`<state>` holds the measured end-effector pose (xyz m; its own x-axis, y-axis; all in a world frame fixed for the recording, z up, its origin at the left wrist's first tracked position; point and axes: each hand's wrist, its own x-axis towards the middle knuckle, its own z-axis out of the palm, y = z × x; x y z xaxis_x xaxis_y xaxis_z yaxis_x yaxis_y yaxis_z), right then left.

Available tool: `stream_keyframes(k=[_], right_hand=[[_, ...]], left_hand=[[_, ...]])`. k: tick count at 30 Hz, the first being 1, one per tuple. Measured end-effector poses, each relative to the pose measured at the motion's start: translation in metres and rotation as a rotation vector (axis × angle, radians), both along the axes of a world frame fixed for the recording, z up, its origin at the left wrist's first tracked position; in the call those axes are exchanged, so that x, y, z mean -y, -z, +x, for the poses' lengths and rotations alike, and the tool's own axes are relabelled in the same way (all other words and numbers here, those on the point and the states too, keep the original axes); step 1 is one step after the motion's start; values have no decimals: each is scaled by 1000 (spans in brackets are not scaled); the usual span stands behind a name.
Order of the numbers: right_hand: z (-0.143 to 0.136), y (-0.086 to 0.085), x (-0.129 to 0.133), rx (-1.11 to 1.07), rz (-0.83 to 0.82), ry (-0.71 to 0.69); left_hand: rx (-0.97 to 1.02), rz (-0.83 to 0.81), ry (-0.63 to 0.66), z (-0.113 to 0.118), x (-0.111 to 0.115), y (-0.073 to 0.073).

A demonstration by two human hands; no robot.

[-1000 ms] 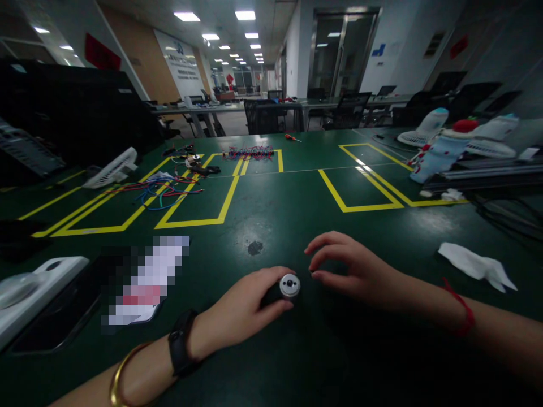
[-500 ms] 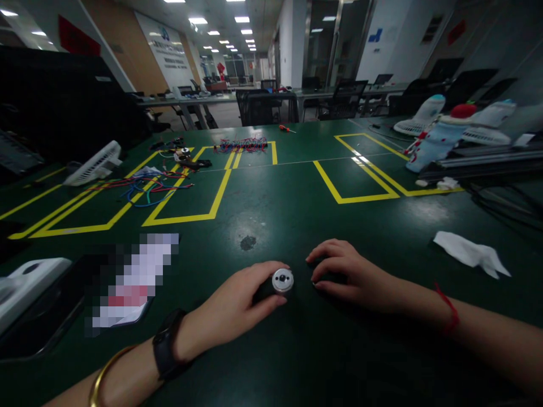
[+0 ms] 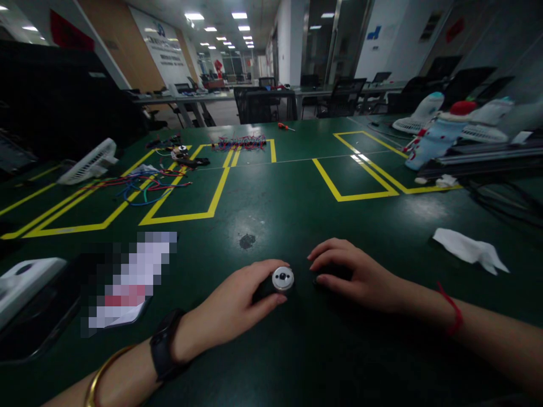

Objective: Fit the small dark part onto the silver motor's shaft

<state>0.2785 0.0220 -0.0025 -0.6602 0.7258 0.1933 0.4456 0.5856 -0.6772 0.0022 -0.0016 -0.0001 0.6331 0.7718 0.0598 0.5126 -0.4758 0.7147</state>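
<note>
A small round silver metal part (image 3: 283,278) with a dark centre and small holes stands near the front middle of the green table (image 3: 271,220). The thumb and index finger of my left hand (image 3: 241,297) close around it from the left. To its right, my right hand (image 3: 356,274) rests over the table with curled fingers, its thumb and fingertips apart. A tiny dark item (image 3: 315,280) shows beside the right thumb tip, too small to make out.
Left of my hands lie a pixelated phone-like object (image 3: 131,282) and a white device (image 3: 27,285). Farther back are coloured wires (image 3: 148,183) and a screwdriver (image 3: 285,127). On the right are a white tissue (image 3: 470,249) and a light-blue snowman figure (image 3: 436,138).
My right thumb has shifted slightly right, and the tiny dark item now shows at its tip. My left hand still holds the silver part. The view has shifted slightly.
</note>
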Motion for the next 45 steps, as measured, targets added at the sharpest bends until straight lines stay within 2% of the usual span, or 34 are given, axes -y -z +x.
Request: stream_keyframes(k=[9,20,34,40,45], right_hand=[[3,1,-4,-118,-55,23],[8,2,-9,-228,-228,191],[9,-4,-11,-128,-48,124],[16,-13,-13,28,-35,45],[4,-9,-2,176,46,-12]], left_hand=[[7,-9,-2,0,0,-1],[-5,3,-18,-3,1,3],[3,-17,-11,-2,0,2],[2,-17,-9,-1,1,1],[8,-16,-18,-1,2,2]])
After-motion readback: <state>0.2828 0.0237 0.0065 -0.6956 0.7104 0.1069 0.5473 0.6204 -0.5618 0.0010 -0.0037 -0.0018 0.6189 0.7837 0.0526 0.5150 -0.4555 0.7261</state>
